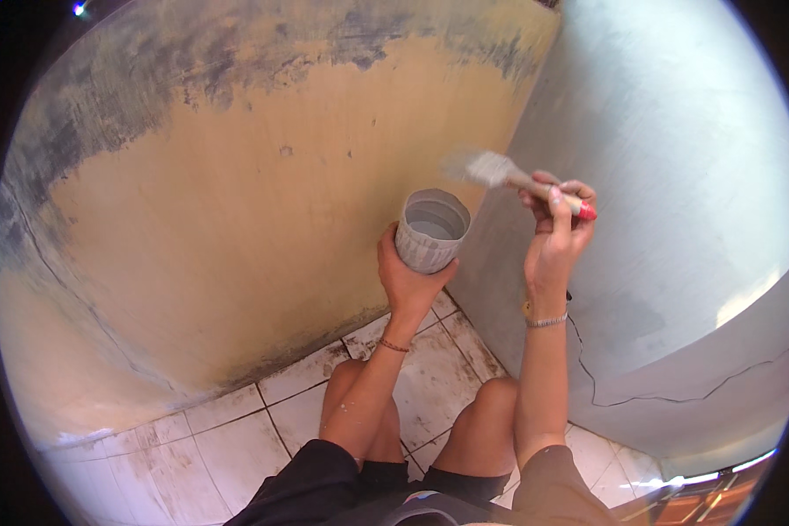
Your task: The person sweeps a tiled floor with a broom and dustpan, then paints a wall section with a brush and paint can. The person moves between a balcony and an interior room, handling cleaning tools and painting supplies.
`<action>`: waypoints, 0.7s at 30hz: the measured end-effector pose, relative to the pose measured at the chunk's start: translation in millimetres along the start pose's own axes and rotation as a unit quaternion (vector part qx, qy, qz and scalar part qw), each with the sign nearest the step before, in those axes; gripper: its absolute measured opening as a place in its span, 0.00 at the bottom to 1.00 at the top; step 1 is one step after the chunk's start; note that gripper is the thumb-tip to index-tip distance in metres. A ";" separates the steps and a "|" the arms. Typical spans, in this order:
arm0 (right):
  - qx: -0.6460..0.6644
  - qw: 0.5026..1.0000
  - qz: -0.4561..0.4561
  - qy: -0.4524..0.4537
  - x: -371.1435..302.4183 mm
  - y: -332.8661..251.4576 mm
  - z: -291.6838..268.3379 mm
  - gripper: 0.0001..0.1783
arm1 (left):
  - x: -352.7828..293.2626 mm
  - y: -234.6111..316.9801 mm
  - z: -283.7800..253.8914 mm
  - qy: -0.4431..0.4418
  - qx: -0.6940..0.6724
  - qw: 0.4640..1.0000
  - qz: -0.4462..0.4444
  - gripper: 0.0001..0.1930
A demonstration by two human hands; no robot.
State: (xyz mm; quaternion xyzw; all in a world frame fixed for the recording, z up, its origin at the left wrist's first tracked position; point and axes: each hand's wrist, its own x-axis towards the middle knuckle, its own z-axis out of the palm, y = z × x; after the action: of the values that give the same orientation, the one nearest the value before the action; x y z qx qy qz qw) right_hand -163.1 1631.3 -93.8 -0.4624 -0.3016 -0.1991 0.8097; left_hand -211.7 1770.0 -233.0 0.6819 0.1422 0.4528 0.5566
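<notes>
Two walls: stained yellow wall [237,193] meets grey-painted wall [675,175] at a corner.
Floor: dirty white tiles [228,447].
Hands: left hand [408,276] clamped on paint cup [431,230]; right hand [557,228] clamped on brush [517,178].

The working space was a tight corner. The yellow wall [237,219] closed off the left and front, and the grey wall [675,175] closed off the right; the two met just behind the cup [431,231]. The cup stood close against that corner seam, with the brush [508,175] just beside it to the right, near the grey wall. Open air lay between cup and brush, and above both. Below, the knees [491,394] rose over the tiled floor [210,447], narrowing the way down between the forearms. The floor along the yellow wall's foot, toward the left, lay open.
</notes>
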 end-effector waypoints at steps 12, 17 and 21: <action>0.075 0.976 -0.143 0.148 70.1 40.8 55.4 0.06 | -18.5 8.1 -26.3 -0.041 -0.001 0.997 -0.071 0.49; 0.059 0.978 -0.082 0.183 -3.1 99.4 29.9 0.07 | -19.8 8.1 -54.5 -0.033 -0.008 0.998 -0.045 0.49; -0.003 0.972 0.004 0.233 -55.7 113.5 0.7 0.06 | -17.5 10.9 -76.5 -0.008 0.012 0.999 -0.042 0.50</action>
State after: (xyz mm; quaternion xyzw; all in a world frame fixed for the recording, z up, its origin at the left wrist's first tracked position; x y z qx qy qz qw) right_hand -136.2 1690.3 -202.4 -0.4069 -0.1024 -0.2994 0.8569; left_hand -284.0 1802.2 -233.6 0.6852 0.1716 0.4220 0.5683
